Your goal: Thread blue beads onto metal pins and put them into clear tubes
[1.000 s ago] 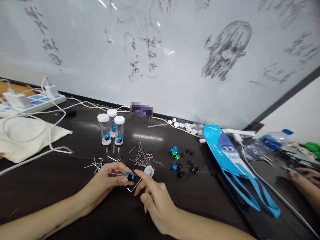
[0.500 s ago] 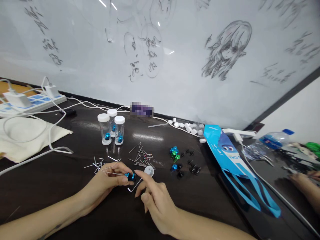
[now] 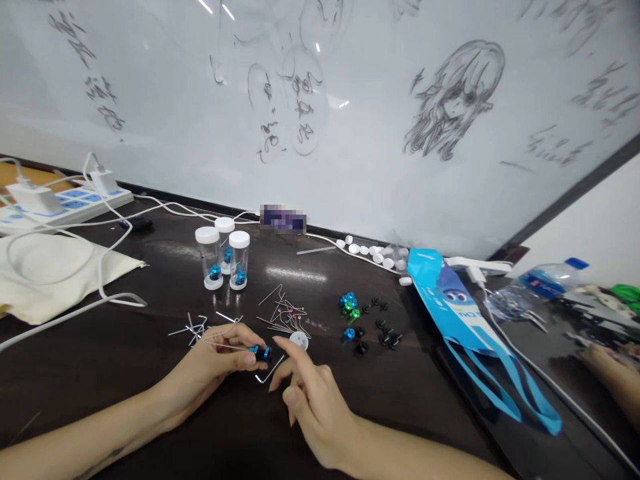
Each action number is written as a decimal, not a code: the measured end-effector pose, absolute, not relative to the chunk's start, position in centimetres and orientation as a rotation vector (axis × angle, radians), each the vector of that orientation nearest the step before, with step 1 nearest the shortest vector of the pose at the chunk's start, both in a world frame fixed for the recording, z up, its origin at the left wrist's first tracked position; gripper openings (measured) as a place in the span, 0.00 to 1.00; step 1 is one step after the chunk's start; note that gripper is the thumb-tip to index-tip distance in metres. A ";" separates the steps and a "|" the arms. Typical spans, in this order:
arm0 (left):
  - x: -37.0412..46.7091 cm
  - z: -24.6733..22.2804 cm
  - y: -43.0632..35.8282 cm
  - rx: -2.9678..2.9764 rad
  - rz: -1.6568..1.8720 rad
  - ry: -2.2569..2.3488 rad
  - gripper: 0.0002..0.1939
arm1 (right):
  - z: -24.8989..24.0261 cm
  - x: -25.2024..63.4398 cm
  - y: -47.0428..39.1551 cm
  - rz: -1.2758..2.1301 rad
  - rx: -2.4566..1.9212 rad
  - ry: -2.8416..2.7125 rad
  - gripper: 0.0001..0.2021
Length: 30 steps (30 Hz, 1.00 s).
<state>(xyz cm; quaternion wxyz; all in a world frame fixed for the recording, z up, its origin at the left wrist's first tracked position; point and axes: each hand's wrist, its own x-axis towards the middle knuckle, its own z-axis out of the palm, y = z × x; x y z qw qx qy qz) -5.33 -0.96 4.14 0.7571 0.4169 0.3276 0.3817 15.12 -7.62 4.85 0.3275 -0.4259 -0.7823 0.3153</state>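
My left hand (image 3: 220, 353) pinches a small blue and black part (image 3: 260, 353) between thumb and fingers, and a thin bent wire (image 3: 227, 344) runs back from it over the hand. Just right of the part, my right hand (image 3: 313, 400) is held with its fingers apart and nothing in them. A bent hex key (image 3: 270, 371) lies between the hands. Beyond them are thin wires with small coloured bits (image 3: 287, 315) and a round white disc (image 3: 299, 341). Blue and green metal pieces (image 3: 349, 304) and black screw-like pieces (image 3: 389, 335) lie to the right.
Three clear tubes with white caps (image 3: 207, 260) stand at the back. White caps (image 3: 377, 257) lie by the whiteboard (image 3: 350, 133). A blue bag (image 3: 445, 300) and bottle (image 3: 553, 277) are on the right, near another person's hand (image 3: 610, 370). Cables and a power strip (image 3: 75, 200) are left.
My right index finger has drawn slightly away from the blue and black part. The other person's hand at the right edge has shifted a little.
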 end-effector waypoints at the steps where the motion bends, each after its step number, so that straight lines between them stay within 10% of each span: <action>1: -5.4 4.1 -1.0 0.906 0.833 0.713 0.08 | 4.8 15.1 -7.6 0.828 -1.112 -2.043 0.26; 17: -5.4 4.0 -1.6 1.237 0.751 0.662 0.08 | 5.0 14.6 -7.7 0.812 -1.323 -2.061 0.05; 30: -5.7 3.6 -1.8 1.386 0.777 0.546 0.09 | 5.3 14.9 -7.4 0.810 -1.134 -2.188 0.11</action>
